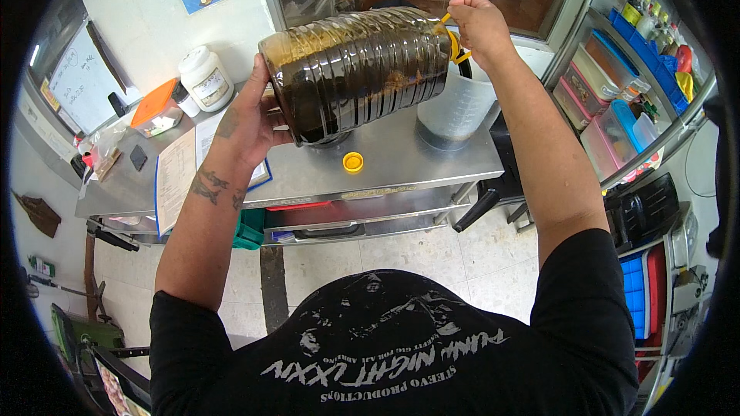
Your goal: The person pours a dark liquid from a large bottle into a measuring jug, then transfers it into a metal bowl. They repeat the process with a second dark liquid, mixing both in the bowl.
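A large ribbed clear plastic jug of dark liquid lies tipped nearly sideways above the steel table, its neck to the right. My left hand supports the jug's base. At the neck, my right hand grips the yellow handle. Dark liquid shows at the mouth, over a translucent measuring pitcher standing at the table's right end; its rim is partly hidden by my right arm. A yellow screw cap rests on the table below the jug.
On the steel table are an open folder with papers, a white plastic jar, an orange-lidded container and a dark phone-like object. Shelving with lidded containers and bottles stands at right. A green crate sits under the table.
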The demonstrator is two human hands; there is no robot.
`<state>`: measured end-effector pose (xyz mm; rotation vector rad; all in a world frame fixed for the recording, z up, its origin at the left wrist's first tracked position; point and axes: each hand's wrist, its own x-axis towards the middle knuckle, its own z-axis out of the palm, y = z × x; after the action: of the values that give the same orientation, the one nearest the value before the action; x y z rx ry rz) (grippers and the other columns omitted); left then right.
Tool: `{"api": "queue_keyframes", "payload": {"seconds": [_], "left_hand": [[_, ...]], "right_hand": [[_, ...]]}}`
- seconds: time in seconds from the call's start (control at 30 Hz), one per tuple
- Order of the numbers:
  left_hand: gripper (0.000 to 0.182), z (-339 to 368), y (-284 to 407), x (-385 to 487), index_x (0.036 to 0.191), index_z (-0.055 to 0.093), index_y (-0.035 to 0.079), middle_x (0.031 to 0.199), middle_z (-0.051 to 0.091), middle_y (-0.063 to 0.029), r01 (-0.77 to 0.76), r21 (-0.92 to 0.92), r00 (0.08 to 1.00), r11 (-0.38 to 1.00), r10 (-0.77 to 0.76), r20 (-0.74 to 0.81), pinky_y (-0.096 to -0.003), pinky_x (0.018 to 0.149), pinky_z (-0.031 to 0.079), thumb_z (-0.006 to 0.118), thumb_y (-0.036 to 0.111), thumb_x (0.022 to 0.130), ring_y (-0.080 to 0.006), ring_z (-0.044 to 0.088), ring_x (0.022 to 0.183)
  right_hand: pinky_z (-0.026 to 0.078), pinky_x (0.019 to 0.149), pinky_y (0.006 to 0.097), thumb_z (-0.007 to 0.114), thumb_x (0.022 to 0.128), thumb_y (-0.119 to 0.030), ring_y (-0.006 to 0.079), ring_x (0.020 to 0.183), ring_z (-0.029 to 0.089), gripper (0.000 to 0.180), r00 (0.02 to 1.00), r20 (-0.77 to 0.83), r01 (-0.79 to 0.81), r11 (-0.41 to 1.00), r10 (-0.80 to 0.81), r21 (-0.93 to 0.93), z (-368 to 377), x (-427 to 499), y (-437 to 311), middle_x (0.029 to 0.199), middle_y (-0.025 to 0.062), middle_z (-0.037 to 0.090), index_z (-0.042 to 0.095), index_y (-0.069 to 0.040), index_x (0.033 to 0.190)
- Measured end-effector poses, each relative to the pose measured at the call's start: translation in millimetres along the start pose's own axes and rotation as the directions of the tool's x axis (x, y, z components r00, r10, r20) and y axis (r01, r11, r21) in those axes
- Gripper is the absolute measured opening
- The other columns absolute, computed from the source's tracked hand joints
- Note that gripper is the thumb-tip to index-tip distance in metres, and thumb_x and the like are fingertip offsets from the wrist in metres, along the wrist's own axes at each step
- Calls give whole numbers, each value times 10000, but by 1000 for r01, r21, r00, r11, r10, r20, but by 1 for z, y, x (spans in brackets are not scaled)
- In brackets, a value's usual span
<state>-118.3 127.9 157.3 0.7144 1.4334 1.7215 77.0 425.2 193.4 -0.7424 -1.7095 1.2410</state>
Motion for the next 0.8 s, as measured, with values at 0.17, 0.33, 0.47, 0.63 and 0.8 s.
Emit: {"api": "queue_keyframes", "payload": {"seconds": [0.17,0.33,0.47,0.63,0.8], "left_hand": [[795,9,7,-9,1449,435,127,1235,527,-213,-14,40,999,999,15,-28,-567,946,459,408,739,941,-330,548,1121],[814,9,8,-9,1484,402,125,1283,481,-232,-24,51,999,998,26,-30,-580,945,454,418,732,941,-371,502,1169],[820,9,10,-9,1491,395,123,1295,465,-228,-26,44,1000,999,27,-15,-579,944,455,422,730,939,-379,489,1181],[806,12,14,-13,1466,431,114,1271,480,-212,-37,85,998,996,40,-41,-555,940,462,423,726,941,-356,505,1157],[788,12,17,-13,1429,473,105,1247,497,-194,-43,91,999,995,45,-24,-521,925,473,426,723,942,-333,518,1124]], "right_hand": [[462,606,291,610,922,-103,131,748,524,42,1000,10,-1,1000,1,7,-1,0,1,857,12,581,639,-74,932],[471,596,301,607,921,-100,130,740,532,42,1000,-4,9,1000,-9,10,0,0,1,852,11,582,638,-72,928],[476,591,303,604,921,-92,130,739,535,43,999,32,4,999,-5,39,-5,5,5,855,14,589,640,-73,934],[479,600,304,612,921,-93,132,759,544,37,1000,-2,0,1000,1,23,-3,1,2,859,17,593,639,-77,942],[484,613,312,619,922,-103,139,779,550,36,1000,12,-5,998,4,66,-4,3,3,873,17,594,637,-84,946]]}}
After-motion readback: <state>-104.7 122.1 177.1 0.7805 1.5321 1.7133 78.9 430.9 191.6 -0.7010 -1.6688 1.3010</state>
